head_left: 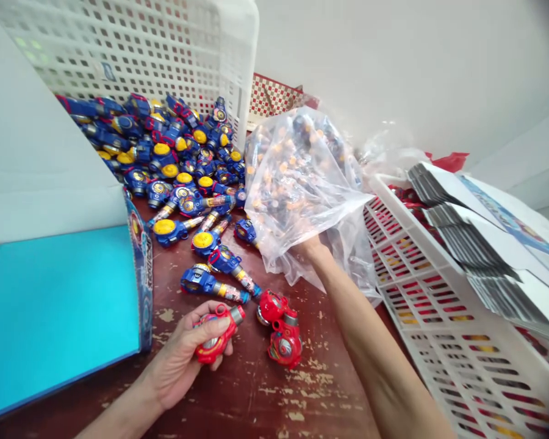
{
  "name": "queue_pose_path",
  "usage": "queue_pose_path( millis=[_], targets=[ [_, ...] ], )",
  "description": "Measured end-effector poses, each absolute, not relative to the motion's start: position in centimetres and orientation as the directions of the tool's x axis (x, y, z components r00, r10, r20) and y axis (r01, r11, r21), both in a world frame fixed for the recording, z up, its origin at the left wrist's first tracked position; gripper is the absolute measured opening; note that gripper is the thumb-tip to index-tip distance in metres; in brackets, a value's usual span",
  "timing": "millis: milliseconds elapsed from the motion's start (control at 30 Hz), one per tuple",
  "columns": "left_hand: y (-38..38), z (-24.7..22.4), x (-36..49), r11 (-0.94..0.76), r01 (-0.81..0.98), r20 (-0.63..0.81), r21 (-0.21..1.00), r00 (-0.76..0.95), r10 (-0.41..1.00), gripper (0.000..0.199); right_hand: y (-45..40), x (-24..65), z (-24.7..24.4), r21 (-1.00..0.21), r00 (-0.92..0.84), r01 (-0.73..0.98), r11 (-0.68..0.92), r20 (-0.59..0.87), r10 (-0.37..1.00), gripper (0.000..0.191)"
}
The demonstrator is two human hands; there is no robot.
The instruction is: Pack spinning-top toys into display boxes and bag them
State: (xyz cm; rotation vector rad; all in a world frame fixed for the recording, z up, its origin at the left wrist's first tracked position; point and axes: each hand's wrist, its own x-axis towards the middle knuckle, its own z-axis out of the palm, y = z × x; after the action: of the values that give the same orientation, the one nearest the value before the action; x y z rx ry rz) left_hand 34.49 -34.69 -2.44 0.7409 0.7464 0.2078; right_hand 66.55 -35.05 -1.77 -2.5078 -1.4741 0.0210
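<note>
My left hand (178, 360) is closed around a red toy (214, 342) with a short grey neck, low in the middle of the head view. Just right of it, two more red toys (286, 342) lie against each other on the worn red-brown table (256, 396). My right hand (307, 249) reaches into a clear plastic bag (302, 183) full of small orange, white and blue pieces; the plastic hides its fingers. Several blue toys with clear tubes (213, 284) lie beyond my left hand.
A tipped white basket (174, 55) spills many blue and yellow toys (160, 155) at the back left. A box with a bright blue panel (64, 311) stands at left. On the right, stacked printed cards (466, 231) rest on a white basket (425, 286) holding red parts.
</note>
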Motion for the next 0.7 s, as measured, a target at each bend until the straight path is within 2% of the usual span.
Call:
queue_pose_path(
  millis=[133, 200, 233, 267, 300, 367, 433, 600, 700],
  targets=[
    [-34.4, -2.2, 34.5, 0.747, 0.032, -0.504, 0.664, 0.758, 0.415, 0.030, -41.3, 62.6, 0.4, -0.475, 0.632, 0.716, -0.513, 0.129, 0.764, 0.037],
    [-34.5, -2.0, 34.6, 0.754, 0.017, -0.478, 0.657, 0.782, 0.399, 0.029, -44.8, 59.0, 1.3, -0.622, 0.680, 0.625, -0.472, 0.137, 0.720, 0.037],
    [-34.6, -1.9, 34.7, 0.758, 0.013, -0.465, 0.652, 0.797, 0.385, 0.028, -46.3, 57.0, 1.7, -0.817, 0.703, 0.464, -0.342, 0.104, 0.704, 0.036],
    [-34.8, -1.8, 34.7, 0.765, 0.011, -0.449, 0.644, 0.815, 0.366, 0.028, -47.5, 54.9, 2.0, -0.931, 0.688, 0.285, -0.228, 0.033, 0.725, 0.036],
    [-35.1, -1.6, 34.8, 0.773, 0.013, -0.437, 0.634, 0.831, 0.344, 0.028, -48.4, 53.0, 2.2, -0.975, 0.641, 0.144, -0.168, -0.037, 0.767, 0.034],
    [-35.7, -1.4, 34.9, 0.801, 0.029, -0.432, 0.598, 0.853, 0.292, 0.029, -49.5, 50.2, 2.3, -0.991, 0.550, -0.050, -0.126, -0.133, 0.825, 0.032],
    [-36.3, -1.3, 34.9, 0.837, 0.065, -0.453, 0.543, 0.863, 0.226, 0.030, -50.0, 49.0, 2.1, -0.986, 0.496, -0.087, -0.144, -0.168, 0.852, 0.030],
    [-36.9, -1.5, 34.7, 0.901, 0.132, -0.436, 0.413, 0.897, 0.069, 0.029, -51.5, 49.4, 2.0, -0.984, 0.467, 0.056, -0.169, -0.124, 0.876, 0.027],
    [-37.1, -1.1, 34.8, 0.879, 0.139, -0.445, 0.455, 0.891, 0.090, 0.029, -52.1, 49.1, 2.0, -0.980, 0.511, 0.132, -0.146, -0.059, 0.858, 0.025]
  ],
)
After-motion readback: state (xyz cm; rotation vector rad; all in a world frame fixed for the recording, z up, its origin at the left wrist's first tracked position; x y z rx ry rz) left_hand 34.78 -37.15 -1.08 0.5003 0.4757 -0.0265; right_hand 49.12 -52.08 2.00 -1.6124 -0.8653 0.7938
